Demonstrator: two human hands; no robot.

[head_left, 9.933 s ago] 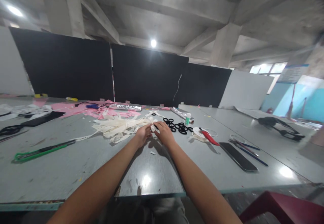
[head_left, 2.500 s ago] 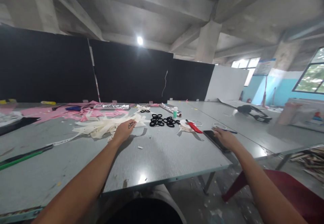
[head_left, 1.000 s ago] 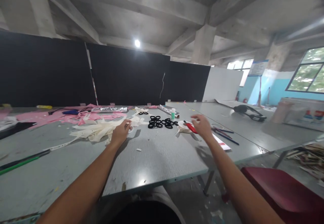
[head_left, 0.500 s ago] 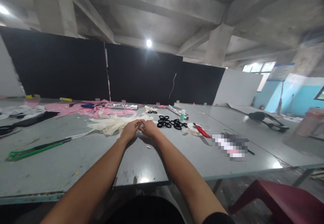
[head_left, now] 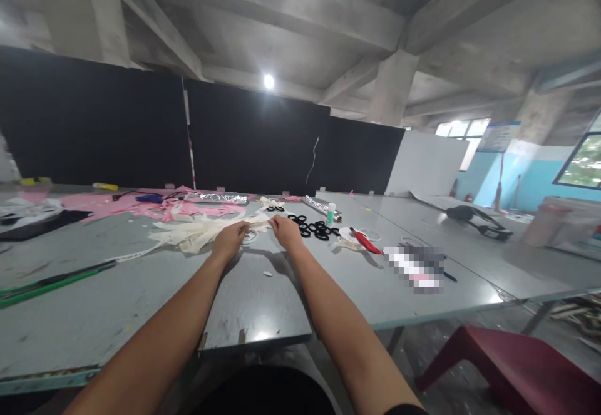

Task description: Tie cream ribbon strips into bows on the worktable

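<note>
A cream fabric strip (head_left: 258,222) runs between my two hands above the table. My left hand (head_left: 229,240) pinches its left end, and my right hand (head_left: 287,232) has its fingers closed on the right end. Just below the strip, a whitish ring-shaped item (head_left: 249,238) is partly visible; its kind is unclear. A loose heap of cream fabric strips (head_left: 188,232) lies beside my left hand. To the right of my right hand sit several black rings (head_left: 322,230), with a small white-and-green bottle (head_left: 331,213) behind them.
Pink fabric scraps (head_left: 103,202) and a foil-wrapped bar (head_left: 216,199) lie at the back. A red-handled tool (head_left: 364,240) rests by a white roll (head_left: 348,235). At left is a long green-edged tool (head_left: 56,282). A maroon stool (head_left: 507,365) stands right of the table.
My hands have moved apart from being together, and the cream strip now shows stretched between them. The view has shifted slightly to the right.
</note>
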